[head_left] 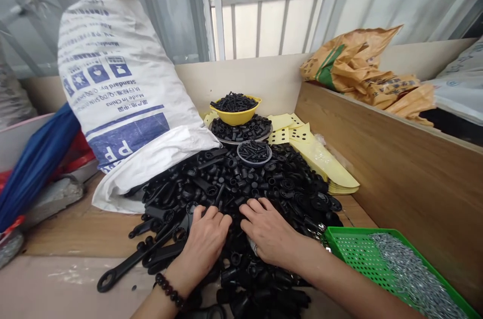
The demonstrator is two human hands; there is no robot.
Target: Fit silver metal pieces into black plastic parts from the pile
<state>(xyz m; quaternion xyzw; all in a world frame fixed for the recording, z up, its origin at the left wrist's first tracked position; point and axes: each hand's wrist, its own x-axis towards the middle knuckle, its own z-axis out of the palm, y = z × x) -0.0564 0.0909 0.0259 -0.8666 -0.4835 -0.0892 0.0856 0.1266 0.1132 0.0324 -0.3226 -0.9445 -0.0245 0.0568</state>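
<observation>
A large heap of loose black plastic parts (211, 173) spreads in front of me, with ring-ended handles and short cylinders among them. My left hand (207, 236), with a dark bead bracelet (168, 290) at the wrist, lies at the near side of the heap. Its fingers are curled in, beside a ring-ended black part (191, 207). Close to it on the right, my right hand (266, 228) is closed too, knuckles up over the parts. What either hand grips is hidden beneath the fingers. One long black handle (124, 269) sticks out at the lower left.
A white printed sack (124, 82) leans at the left, its mouth at the heap. Behind stand a yellow bowl (236, 116) and a small clear bowl (254, 162) of black screw-like pieces. Yellow cards (324, 160) lie right. A green basket (350, 253) holds silvery metal pieces beside a wooden partition (396, 158).
</observation>
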